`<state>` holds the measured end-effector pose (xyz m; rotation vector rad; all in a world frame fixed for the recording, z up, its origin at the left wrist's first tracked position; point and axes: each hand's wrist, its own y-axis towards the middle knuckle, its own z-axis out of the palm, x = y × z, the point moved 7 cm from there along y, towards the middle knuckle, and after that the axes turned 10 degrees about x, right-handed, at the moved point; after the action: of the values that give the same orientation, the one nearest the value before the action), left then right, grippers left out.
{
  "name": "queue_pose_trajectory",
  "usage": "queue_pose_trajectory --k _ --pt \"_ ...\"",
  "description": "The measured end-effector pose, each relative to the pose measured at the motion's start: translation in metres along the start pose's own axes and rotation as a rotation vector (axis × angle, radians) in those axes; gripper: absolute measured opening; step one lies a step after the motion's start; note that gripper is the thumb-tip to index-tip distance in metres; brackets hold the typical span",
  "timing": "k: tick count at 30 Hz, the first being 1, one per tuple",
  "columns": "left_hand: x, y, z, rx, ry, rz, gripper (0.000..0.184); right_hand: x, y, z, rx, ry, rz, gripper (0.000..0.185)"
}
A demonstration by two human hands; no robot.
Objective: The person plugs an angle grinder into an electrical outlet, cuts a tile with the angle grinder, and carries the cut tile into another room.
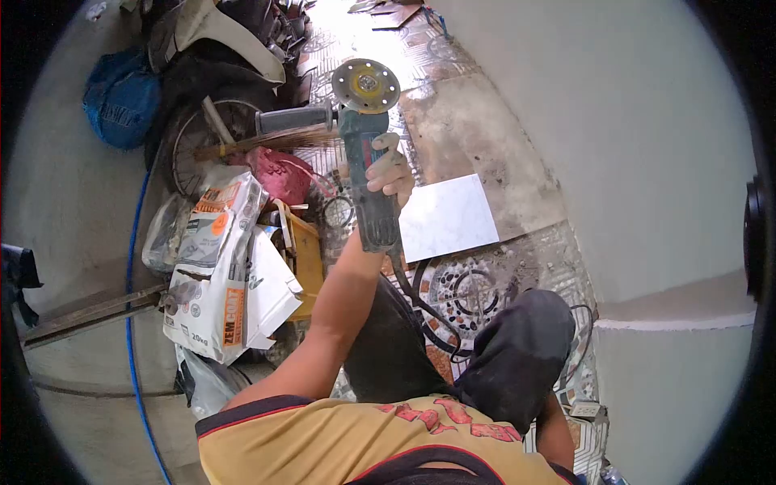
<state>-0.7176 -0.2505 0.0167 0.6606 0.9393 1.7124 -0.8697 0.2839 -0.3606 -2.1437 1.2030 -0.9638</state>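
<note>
My left hand [390, 171] is wrapped around the dark body of an angle grinder [368, 194], which is raised in front of me. Its perforated disc [366, 86] is at the top, and a side handle [293, 120] sticks out to the left. From the lower end a black cord [420, 301] runs down toward the floor. A white tile [449, 217] lies on the floor just right of the grinder. Of my right arm [554, 432], only a part shows beside my right knee; the hand itself is out of sight.
To my left are cement-type bags [212, 267], a yellow container [304, 259], a pink bag [279, 175] and a broom [267, 144]. A motorbike wheel [212, 141] stands behind them. A blue hose [132, 323] runs down the left side. A wall [638, 178] rises on the right.
</note>
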Motion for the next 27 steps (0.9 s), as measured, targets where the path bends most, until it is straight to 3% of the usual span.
queue_pose_trajectory --k 8,15,16,19,21,22,24,27 --pt "-0.039 -0.023 -0.009 -0.046 0.227 0.025 0.067 0.014 0.024 -0.008 0.040 0.055 -0.018 0.032" --pt "-0.056 -0.033 -0.008 -0.207 0.165 0.164 0.058 0.010 0.012 -0.018 0.076 0.173 -0.019 0.032" --pt "-0.075 -0.049 -0.013 -0.422 0.246 0.222 0.062 0.007 0.009 -0.023 0.073 0.221 -0.043 0.032" --pt "-0.102 -0.067 -0.024 -0.569 0.464 0.094 0.063 -0.003 -0.035 -0.056 0.080 0.450 -0.091 0.034" --pt "-0.110 -0.080 -0.036 -0.648 0.533 -0.016 0.063 0.000 -0.096 -0.092 0.078 0.616 0.099 0.035" --pt "-0.113 -0.085 -0.044 -0.655 0.530 -0.043 0.064 -0.022 -0.113 -0.091 0.151 0.680 0.081 0.039" --pt "-0.129 -0.083 -0.058 -0.642 0.497 -0.058 0.064 -0.054 -0.149 -0.097 -0.029 0.753 -0.024 0.020" --pt "-0.136 -0.088 -0.072 -0.657 0.411 -0.012 0.065 -0.103 -0.192 -0.074 0.150 1.059 0.106 0.021"
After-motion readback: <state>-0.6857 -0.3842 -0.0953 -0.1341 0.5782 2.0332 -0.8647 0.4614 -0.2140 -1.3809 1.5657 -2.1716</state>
